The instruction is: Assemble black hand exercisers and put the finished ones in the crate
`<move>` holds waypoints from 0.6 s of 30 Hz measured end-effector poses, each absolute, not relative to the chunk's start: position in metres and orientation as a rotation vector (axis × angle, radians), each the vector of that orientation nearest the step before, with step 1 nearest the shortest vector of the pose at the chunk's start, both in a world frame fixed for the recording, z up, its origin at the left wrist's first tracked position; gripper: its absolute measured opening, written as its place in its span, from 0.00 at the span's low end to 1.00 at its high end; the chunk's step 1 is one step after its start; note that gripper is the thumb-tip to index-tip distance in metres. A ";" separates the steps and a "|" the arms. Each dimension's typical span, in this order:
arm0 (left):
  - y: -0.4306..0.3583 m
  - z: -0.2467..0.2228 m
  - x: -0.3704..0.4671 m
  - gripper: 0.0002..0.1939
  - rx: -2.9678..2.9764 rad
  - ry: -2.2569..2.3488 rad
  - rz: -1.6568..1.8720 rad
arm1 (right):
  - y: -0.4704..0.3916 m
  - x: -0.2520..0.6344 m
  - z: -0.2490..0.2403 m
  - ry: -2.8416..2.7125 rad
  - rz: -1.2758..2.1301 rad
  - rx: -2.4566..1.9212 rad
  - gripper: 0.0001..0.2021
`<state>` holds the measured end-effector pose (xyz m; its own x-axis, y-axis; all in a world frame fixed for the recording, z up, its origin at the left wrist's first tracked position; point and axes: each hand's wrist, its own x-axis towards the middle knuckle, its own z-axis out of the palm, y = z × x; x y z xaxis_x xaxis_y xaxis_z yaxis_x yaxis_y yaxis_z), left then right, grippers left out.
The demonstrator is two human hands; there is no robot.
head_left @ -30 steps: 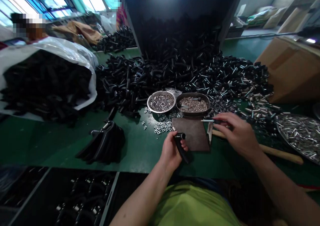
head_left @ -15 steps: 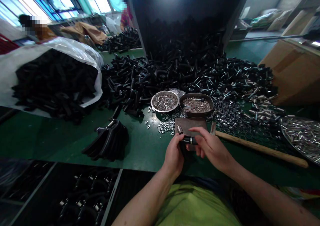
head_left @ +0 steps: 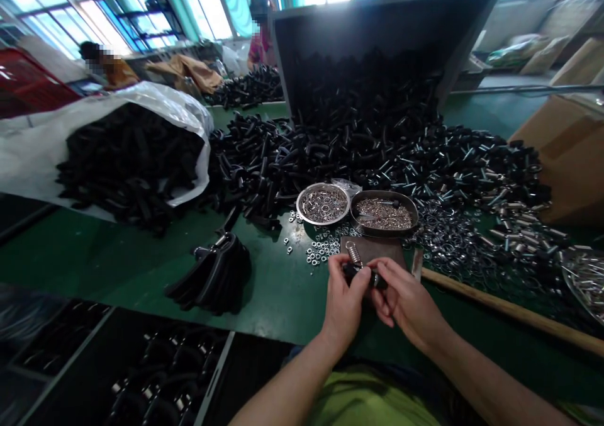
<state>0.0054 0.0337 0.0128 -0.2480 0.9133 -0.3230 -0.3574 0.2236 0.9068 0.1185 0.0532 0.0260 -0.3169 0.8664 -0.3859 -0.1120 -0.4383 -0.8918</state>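
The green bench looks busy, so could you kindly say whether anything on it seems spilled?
Small metal rings lie loose on the green bench just outside the round dish, possibly spilled, or perhaps kept there deliberately.

Desk (head_left: 271, 300): green, smooth, faintly glossy. Bag (head_left: 204, 155): translucent white plastic, creased, shiny. Hammer handle (head_left: 509, 308): wood, matt. 1 spring (head_left: 353, 253): bright coiled metal. Round dish (head_left: 302, 216): shiny metal rim. Plate (head_left: 372, 250): dull brown, flat. Box (head_left: 566, 143): matt brown cardboard.
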 end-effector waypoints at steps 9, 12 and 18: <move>0.046 0.003 -0.013 0.29 1.354 1.708 1.080 | 0.109 0.131 0.011 -1.481 1.982 -1.311 0.17; 0.052 -0.004 -0.021 0.30 1.671 1.801 0.851 | 0.164 0.135 0.022 -1.980 1.382 -1.402 0.15; 0.054 -0.018 -0.017 0.24 2.098 1.810 0.601 | 0.246 0.070 0.034 -2.470 0.454 -1.277 0.07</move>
<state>-0.0169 0.0539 -0.0184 0.1160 0.9866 0.1143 0.8589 -0.1575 0.4873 0.0702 0.2457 0.0340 -0.5476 0.8254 0.1374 0.7225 0.5493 -0.4198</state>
